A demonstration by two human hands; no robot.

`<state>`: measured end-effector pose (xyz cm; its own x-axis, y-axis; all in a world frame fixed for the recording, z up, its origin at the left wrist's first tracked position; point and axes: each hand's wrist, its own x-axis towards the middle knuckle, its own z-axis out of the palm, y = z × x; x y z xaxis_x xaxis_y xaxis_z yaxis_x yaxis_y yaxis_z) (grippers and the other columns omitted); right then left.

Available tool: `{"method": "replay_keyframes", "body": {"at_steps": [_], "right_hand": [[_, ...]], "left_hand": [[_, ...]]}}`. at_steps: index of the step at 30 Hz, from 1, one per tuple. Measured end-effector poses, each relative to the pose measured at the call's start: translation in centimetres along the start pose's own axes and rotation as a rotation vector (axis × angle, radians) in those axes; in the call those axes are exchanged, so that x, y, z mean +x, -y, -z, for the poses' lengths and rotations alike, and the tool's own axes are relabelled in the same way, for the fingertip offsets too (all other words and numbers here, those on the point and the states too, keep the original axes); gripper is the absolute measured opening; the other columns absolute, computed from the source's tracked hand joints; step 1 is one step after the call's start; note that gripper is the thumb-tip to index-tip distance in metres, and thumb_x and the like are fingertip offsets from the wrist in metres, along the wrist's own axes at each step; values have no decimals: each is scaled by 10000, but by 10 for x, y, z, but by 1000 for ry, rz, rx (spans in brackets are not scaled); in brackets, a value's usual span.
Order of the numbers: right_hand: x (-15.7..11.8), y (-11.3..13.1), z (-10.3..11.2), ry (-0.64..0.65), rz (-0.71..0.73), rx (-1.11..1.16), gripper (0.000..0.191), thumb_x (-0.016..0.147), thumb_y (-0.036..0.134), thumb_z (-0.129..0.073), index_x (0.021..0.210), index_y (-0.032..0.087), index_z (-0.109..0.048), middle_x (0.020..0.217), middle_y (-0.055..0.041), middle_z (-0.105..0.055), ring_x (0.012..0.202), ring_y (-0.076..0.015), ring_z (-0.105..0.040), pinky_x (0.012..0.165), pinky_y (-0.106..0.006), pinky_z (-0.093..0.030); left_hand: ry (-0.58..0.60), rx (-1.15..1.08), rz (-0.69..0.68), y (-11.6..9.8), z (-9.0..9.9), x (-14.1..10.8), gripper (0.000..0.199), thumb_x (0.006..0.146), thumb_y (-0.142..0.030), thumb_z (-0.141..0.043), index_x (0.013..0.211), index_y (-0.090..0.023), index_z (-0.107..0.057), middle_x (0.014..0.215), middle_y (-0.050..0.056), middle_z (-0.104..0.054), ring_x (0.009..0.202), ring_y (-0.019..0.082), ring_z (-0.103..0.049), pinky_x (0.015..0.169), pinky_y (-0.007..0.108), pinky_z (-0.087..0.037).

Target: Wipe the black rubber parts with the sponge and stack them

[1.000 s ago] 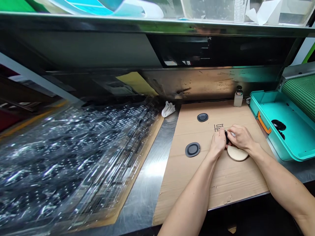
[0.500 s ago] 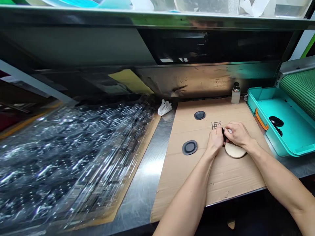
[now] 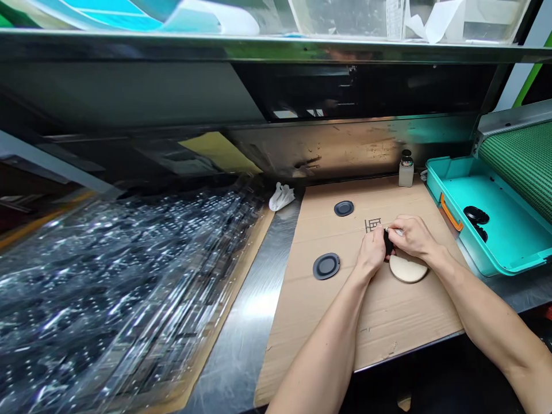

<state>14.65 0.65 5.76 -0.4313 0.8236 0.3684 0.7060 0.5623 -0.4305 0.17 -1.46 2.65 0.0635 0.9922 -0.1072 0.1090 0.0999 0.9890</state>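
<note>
My left hand (image 3: 371, 250) is closed on the edge of a small black part (image 3: 388, 244), which stands tilted between my two hands. My right hand (image 3: 410, 236) is closed against the same part, and a bit of something white (image 3: 399, 232), possibly cloth, shows between its fingers. Fingers hide most of the black part. Just below them a beige round pad (image 3: 408, 270) lies on the cardboard sheet (image 3: 310, 322). To the left of my hands lie two dark grey oval discs, one nearer (image 3: 326, 266) and one farther back (image 3: 344, 208).
A small bottle with a dark cap (image 3: 406, 169) stands at the back of the cardboard. On the right, a teal tray (image 3: 495, 265) holds black round pieces (image 3: 476, 215). Crumpled white cloth (image 3: 282, 197) lies left of the cardboard. Clear plastic trays (image 3: 129, 287) cover the left side.
The view has shifted slightly, so everything sits a little lower and farther left. Both hands stay together at the black part, with only slight finger movement.
</note>
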Motion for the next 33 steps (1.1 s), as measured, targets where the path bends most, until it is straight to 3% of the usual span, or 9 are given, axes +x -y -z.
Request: {"method": "replay_keyframes", "body": {"at_steps": [4, 10, 14, 17, 20, 22, 26, 28, 33], "right_hand": [[0, -2, -1, 34, -27, 28, 209, 902, 187, -574, 796, 192, -754, 790, -30, -711, 728, -152, -614, 695, -251, -387], [-2, -18, 4, 6, -196, -78, 226, 960, 277, -541, 932, 191, -748, 924, -76, -729, 878, -201, -645, 782, -275, -416], [-10, -8, 24, 62, -226, -238, 328, 931, 461, -611, 1122, 207, -691, 1135, -124, -676, 1075, -273, -593, 852, -330, -427], [-21, 10, 36, 367, -173, -177, 453, 752, 565, -782, 1049, 244, -663, 982, -55, -675, 850, -222, -602, 720, -300, -409], [-26, 22, 37, 630, -150, -163, 432, 608, 420, -878, 930, 246, -649, 793, 8, -648, 677, -170, -547, 627, -274, -343], [-22, 23, 34, 528, -129, -150, 362, 679, 347, -815, 987, 242, -658, 857, -13, -674, 728, -186, -573, 652, -279, -358], [-9, 18, 20, 101, -89, 7, 308, 894, 324, -610, 1181, 220, -652, 1054, -71, -688, 932, -224, -615, 803, -306, -434], [-6, 18, 9, -22, -109, 2, 308, 931, 326, -582, 1201, 206, -669, 1051, -87, -676, 962, -236, -603, 844, -326, -445], [-12, 33, -17, 50, 18, -158, 296, 971, 321, -580, 1239, 263, -693, 1091, -92, -633, 1025, -253, -535, 884, -356, -434]], "left_hand": [[-8, -120, 52, -2, 0, 2, 503, 981, -486, -380, 700, -153, -632, 522, 48, -613, 394, 144, -528, 428, 249, -409], [-90, -850, 273, -14, 25, 11, 499, 1016, -355, -247, 925, -80, -652, 697, 115, -669, 464, 133, -548, 395, 214, -348], [-65, -1086, 282, -18, 45, 14, 566, 1048, -436, -220, 997, -69, -648, 777, 133, -671, 531, 137, -554, 411, 206, -350], [-74, -1131, 237, -15, 50, 18, 580, 1051, -495, -233, 1004, -95, -651, 839, 137, -687, 561, 146, -563, 420, 219, -346], [-76, -1143, 190, -11, 50, 22, 534, 1051, -480, -263, 1013, -117, -652, 900, 140, -702, 600, 162, -590, 454, 238, -370], [-86, -1141, 158, -8, 49, 24, 492, 1048, -463, -293, 1035, -127, -652, 942, 141, -711, 644, 178, -619, 501, 256, -410], [-64, -1120, 131, -7, 37, 23, 398, 1043, -391, -346, 1116, -149, -654, 1081, 144, -723, 830, 220, -690, 659, 309, -509], [-18, -1120, 134, -8, 27, 21, 386, 1046, -370, -357, 1156, -150, -653, 1181, 150, -714, 985, 242, -699, 807, 360, -551], [55, -1107, 184, -7, 15, 15, 398, 1046, -418, -374, 1191, -154, -635, 1279, 169, -694, 1190, 287, -661, 1061, 493, -497]]}}
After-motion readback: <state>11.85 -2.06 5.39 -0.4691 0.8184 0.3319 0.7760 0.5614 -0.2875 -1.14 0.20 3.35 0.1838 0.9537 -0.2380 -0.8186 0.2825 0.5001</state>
